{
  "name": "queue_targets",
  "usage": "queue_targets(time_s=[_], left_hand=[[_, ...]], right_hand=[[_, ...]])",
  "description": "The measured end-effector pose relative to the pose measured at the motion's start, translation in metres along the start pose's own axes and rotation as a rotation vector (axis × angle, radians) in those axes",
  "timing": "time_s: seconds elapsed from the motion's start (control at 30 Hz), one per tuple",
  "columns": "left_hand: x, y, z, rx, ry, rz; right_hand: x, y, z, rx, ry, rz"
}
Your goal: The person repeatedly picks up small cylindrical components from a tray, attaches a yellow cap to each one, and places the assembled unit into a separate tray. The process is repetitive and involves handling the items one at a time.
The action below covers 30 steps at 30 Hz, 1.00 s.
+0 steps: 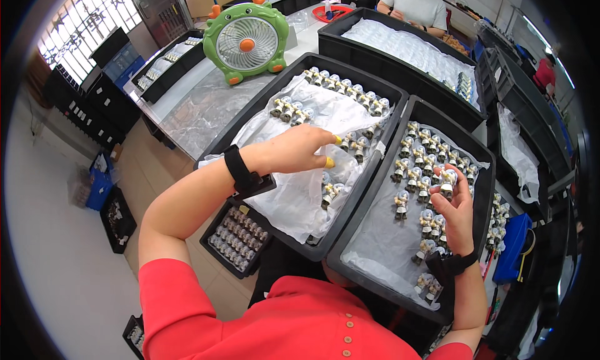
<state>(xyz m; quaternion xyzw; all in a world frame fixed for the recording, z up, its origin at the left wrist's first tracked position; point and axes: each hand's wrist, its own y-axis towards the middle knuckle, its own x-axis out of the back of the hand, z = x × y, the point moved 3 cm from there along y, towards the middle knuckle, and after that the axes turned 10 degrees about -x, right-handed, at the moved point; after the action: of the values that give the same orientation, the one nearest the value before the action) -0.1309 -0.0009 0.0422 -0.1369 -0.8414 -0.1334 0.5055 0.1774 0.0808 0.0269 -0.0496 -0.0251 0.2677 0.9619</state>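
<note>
My left hand [301, 150] reaches over the left black tray [234, 127], yellow covers on its fingertips. Thumb and finger stand apart there, with nothing visible between them, just beside small figurines [358, 149] partly under white paper [281, 194]. A figurine with a clear rounded head, pale body and dark base [447, 180] is pinched upright in my right hand [458, 213]. That hand is over the right black tray [412, 104], where several similar figurines [401, 204] stand in rows on a sheet of paper.
A green animal-shaped fan [245, 44] stands behind the left tray. Beyond the trays is a larger paper-lined black bin [400, 63], with a person in a white shirt [415, 7] behind it. A smaller tray of figurines [237, 240] sits low on my left. Blue bins [514, 247] stand at right.
</note>
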Motion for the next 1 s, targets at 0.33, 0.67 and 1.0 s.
queue_targets(time_s=[0.33,0.67,1.0], left_hand=[[0.032,0.059,0.012,0.064,-0.026,-0.145],[-0.027,0.075,0.033,0.0,0.057,0.026],[-0.035,0.071,-0.002,0.015,-0.121,0.03]], right_hand=[[0.0,0.0,0.001,-0.005,0.032,0.015],[0.003,0.012,-0.017,0.058,-0.033,0.046],[0.011,0.018,-0.023,0.333,-0.164,-0.216]])
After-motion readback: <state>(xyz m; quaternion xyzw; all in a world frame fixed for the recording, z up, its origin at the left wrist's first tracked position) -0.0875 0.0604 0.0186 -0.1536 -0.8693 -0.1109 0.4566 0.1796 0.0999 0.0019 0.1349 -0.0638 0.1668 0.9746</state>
